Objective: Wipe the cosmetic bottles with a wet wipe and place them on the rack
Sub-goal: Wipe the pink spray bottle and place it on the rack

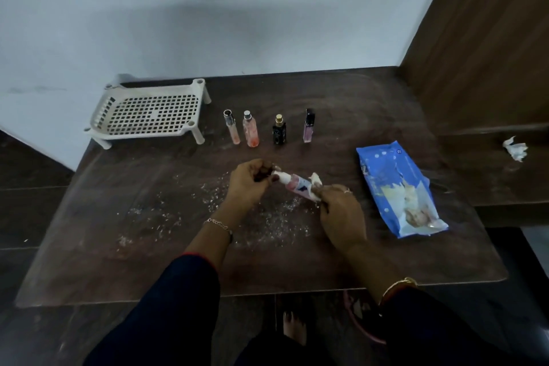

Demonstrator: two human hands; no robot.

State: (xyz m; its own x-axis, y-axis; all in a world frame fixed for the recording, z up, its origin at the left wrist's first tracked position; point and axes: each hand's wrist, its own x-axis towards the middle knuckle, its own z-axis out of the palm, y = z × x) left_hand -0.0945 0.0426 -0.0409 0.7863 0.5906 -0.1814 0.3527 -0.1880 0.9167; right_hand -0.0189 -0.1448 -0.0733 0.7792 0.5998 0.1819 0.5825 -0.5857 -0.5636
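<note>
- Beyond the left hand (249, 181) and right hand (341, 211), a row of four upright bottles (251, 129) bars a straight reach to the wall (208, 24).
- Beyond and left of the left hand stands the rack (142, 135), with a narrow gap to the nearest bottle.
- The wipe pack (398, 187) lies near, right of the right hand.
- Left of the left hand, the crumb-strewn desk (133, 241) leaves passing room.
</note>
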